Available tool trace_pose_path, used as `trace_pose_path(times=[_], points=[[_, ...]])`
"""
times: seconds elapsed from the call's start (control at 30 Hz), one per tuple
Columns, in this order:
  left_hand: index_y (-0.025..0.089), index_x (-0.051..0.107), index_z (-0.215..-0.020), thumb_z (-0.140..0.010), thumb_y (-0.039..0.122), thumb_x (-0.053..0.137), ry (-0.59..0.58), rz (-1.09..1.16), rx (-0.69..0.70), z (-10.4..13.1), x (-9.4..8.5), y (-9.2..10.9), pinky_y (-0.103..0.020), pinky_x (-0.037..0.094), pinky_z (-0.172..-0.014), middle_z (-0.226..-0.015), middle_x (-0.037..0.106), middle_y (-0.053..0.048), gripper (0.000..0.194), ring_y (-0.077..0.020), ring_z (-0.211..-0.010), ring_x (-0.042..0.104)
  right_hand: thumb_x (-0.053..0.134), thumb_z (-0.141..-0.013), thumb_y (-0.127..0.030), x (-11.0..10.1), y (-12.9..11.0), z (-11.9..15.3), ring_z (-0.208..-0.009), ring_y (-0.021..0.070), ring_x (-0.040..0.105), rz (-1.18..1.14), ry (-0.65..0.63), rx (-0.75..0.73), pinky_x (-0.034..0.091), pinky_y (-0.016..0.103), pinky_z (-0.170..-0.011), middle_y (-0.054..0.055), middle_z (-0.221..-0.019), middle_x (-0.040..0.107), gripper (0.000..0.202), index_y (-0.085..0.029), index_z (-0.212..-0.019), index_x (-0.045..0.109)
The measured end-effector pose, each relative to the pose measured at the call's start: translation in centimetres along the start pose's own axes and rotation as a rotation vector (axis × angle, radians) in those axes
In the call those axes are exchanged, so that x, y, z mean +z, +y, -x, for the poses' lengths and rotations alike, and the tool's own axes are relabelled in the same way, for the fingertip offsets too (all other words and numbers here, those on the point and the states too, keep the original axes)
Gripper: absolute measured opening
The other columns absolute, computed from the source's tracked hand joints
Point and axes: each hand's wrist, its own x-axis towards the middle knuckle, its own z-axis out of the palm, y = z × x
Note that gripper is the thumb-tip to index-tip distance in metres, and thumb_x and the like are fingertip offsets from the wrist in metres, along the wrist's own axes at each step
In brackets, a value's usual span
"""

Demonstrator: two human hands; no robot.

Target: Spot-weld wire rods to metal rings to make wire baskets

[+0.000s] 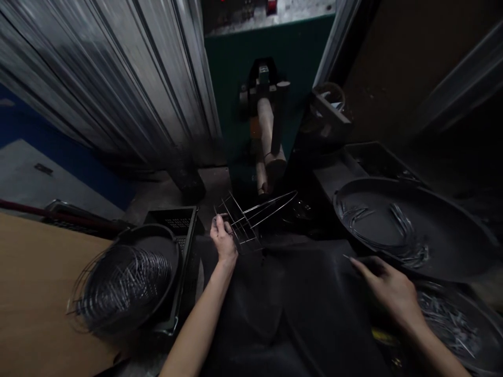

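My left hand [223, 236] is closed round one side of a small wire rack [244, 221], a grid of thin metal rods with a long looped wire reaching out to the right. The rack is held up in the air, tilted, in front of the machine. On the right, my right hand [389, 290] pinches a thin piece of wire [346, 256], whose pale tip shows past the thumb; the rest of it is hidden. This hand is beside a large dark oval pan [451, 251] with bent wires [401, 222] in it. Below lies a second pan [487, 314] of short metal pieces [451, 324].
A green machine [231, 68] with thick copper-coloured arms [267, 123] stands ahead. To the left, a round dark tub [175, 246] piled with wire rings [129, 277] sits by a black plastic crate [190, 214]. A dark apron [306, 298] covers my lap. Corrugated metal [129, 63] rises behind.
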Motion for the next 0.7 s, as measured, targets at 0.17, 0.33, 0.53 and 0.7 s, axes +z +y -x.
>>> trace_pose_path(times=[0.17,0.33,0.53,0.7], points=[[0.018,0.055,-0.081,-0.080,0.053,0.057,0.007,-0.037,0.005,-0.1,0.1,-0.3,-0.016,0.014,-0.035,-0.044,0.025,0.011,0.035,-0.0024,-0.034,0.018,0.076,-0.056,-0.050,3.9,-11.7,-3.2,-0.064,0.0167,0.060,-0.749,-0.192,0.229,0.048,0.025,-0.054,0.005,-0.071,0.067,0.039,-0.017,-0.075,0.069],[0.017,0.056,-0.081,-0.078,0.056,0.057,0.038,-0.053,-0.008,-0.4,-0.3,-0.7,-0.015,0.015,-0.036,-0.044,0.026,0.011,0.039,-0.0027,-0.035,0.020,0.088,-0.046,-0.033,7.0,-18.2,-4.5,-0.056,0.0089,0.057,-1.223,-0.313,0.438,0.043,0.016,-0.044,0.001,-0.066,0.064,0.038,-0.016,-0.072,0.067],[0.016,0.057,-0.083,-0.079,0.057,0.056,0.077,-0.102,0.024,-1.9,-1.4,-1.3,-0.014,0.018,-0.037,-0.045,0.029,0.010,0.041,-0.0031,-0.037,0.023,0.090,-0.045,-0.025,7.3,-20.3,-4.2,-0.052,0.0064,0.054,-1.330,-0.387,0.519,0.041,0.013,-0.041,-0.002,-0.063,0.062,0.037,-0.016,-0.071,0.066],[0.016,0.058,-0.083,-0.078,0.055,0.058,0.089,-0.075,0.003,-2.2,-1.5,-1.3,-0.014,0.018,-0.038,-0.046,0.030,0.010,0.039,-0.0029,-0.038,0.024,0.089,-0.048,-0.024,7.2,-21.0,-4.1,-0.050,0.0054,0.053,-1.277,-0.407,0.518,0.041,0.012,-0.041,-0.003,-0.060,0.060,0.034,-0.015,-0.070,0.064]])
